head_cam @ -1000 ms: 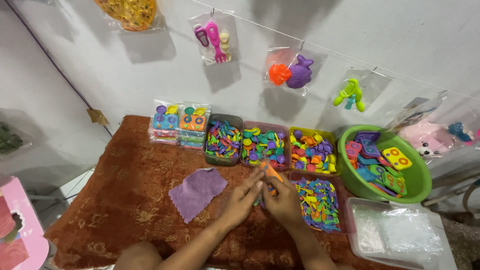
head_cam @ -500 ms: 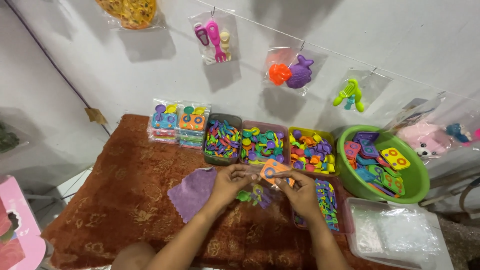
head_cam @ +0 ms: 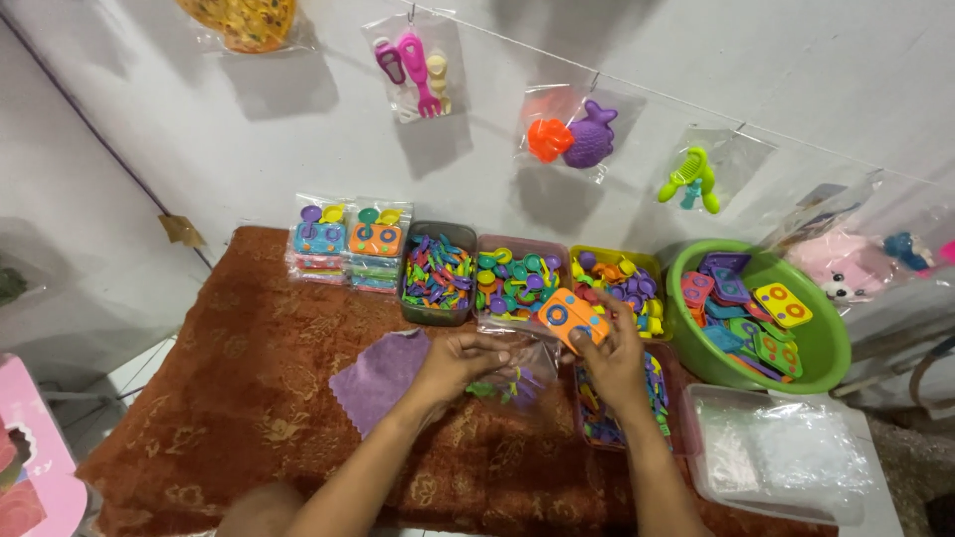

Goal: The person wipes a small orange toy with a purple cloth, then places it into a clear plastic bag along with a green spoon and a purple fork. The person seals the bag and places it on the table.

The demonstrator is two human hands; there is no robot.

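Observation:
My right hand [head_cam: 619,360] holds an orange rectangular toy piece [head_cam: 571,318] with two blue rings on it, lifted over the trays. My left hand [head_cam: 460,364] grips the mouth of a clear plastic bag [head_cam: 522,370] that has small coloured toy pieces inside. The orange piece hangs just above the bag's opening. A purple cloth [head_cam: 383,376] lies on the brown patterned mat [head_cam: 249,398] just left of my left hand.
Three trays of small coloured plastic pieces [head_cam: 438,278] [head_cam: 517,283] [head_cam: 622,283] stand behind my hands. A green basin [head_cam: 826,348] of toy plates is at right, a clear box of bags [head_cam: 776,452] below it. Packed toy sets [head_cam: 348,244] stand by the wall; bagged toys hang above.
Both hands rose from the mat. The right hand brought the orange piece up and rightwards, and the left hand lifted the clear bag beneath it.

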